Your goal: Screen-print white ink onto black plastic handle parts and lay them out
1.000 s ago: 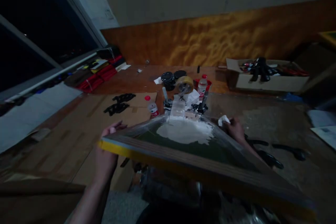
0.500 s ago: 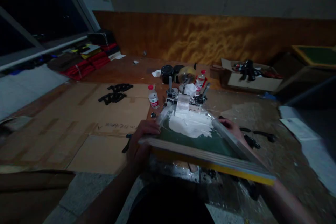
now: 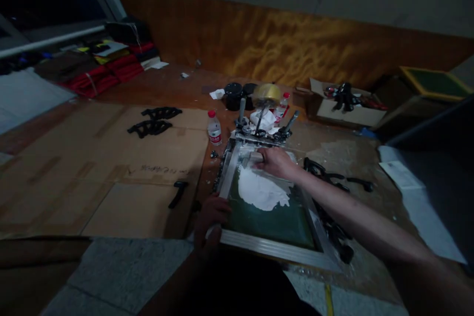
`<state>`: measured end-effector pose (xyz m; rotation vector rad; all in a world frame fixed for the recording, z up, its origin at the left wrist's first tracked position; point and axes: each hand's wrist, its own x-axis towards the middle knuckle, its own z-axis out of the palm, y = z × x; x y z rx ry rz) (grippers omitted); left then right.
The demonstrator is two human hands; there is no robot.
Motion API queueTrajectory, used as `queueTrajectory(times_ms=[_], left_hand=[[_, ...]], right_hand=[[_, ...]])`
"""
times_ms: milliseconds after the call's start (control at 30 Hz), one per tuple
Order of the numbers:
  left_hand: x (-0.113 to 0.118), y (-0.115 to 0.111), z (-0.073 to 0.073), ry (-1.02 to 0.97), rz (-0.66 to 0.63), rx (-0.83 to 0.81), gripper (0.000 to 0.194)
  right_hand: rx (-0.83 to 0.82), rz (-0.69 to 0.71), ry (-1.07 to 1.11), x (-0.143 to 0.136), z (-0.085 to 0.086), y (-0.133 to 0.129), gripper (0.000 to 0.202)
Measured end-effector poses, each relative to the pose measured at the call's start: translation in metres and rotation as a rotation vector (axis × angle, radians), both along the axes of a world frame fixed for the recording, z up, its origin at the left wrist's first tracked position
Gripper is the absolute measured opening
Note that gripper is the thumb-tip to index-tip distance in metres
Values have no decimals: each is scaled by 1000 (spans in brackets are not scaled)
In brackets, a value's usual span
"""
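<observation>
A silk-screen frame [image 3: 274, 246] with a metal rim and green mesh lies low before me, its far end at a clamp [image 3: 259, 137]. White ink [image 3: 261, 190] is spread thickly over the mesh's upper half. My left hand [image 3: 212, 219] is wrapped round the frame's near left corner. At the far end, my right hand [image 3: 276, 162] grips a pale squeegee [image 3: 254, 158], its fingers closed on the handle; the blade is partly hidden by the hand and ink. What lies beneath the frame is out of sight.
Left of the frame, cardboard [image 3: 148, 153] carries black plastic parts [image 3: 151, 127] and a single black piece [image 3: 178, 193]. A water bottle [image 3: 214, 129] stands near the clamp, with black jars [image 3: 234, 96] and a tape roll [image 3: 266, 95] behind. More black parts [image 3: 336, 237] lie right; a box [image 3: 348, 103] stands farther back.
The frame has come down from a raised tilt to lying low. My right hand has left its right side and taken hold of the squeegee; my left hand has stayed on the left side.
</observation>
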<state>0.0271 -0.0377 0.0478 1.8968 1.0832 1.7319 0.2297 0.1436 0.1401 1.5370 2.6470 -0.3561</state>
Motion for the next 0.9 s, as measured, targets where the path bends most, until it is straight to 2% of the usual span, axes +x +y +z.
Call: queueTrajectory(times_ms=[67,200,300,400,467,533,633,733,833,900], left_hand=[[1,1,0,-5,7,-1,24],[9,3,4,-80,44,42,23],[13,1,9,-100,85,-29,28],[12,-1,12,-92,112,-71,33],[8,-1,12,-64,97,-74,32],[6,1,11,-31,59,-61,30],[5,3,13,-51,70,-30,26],[7,5,24,-61,87,-20,26],[9,11,43,-73,81,-26,29],[10,19,61,-84,63,-28,31]], right_hand=[[-32,39,0,4,4,-15,19],[-83,181,154,17,6,-41,15],[-158,251,290,26,9,-51,15],[-305,277,368,36,18,-47,15],[-429,265,390,41,24,-35,16],[-453,202,418,43,26,-17,20],[-259,103,412,40,19,12,27],[-86,83,326,42,12,33,45],[119,-33,408,70,12,45,53],[239,-221,528,105,11,46,44]])
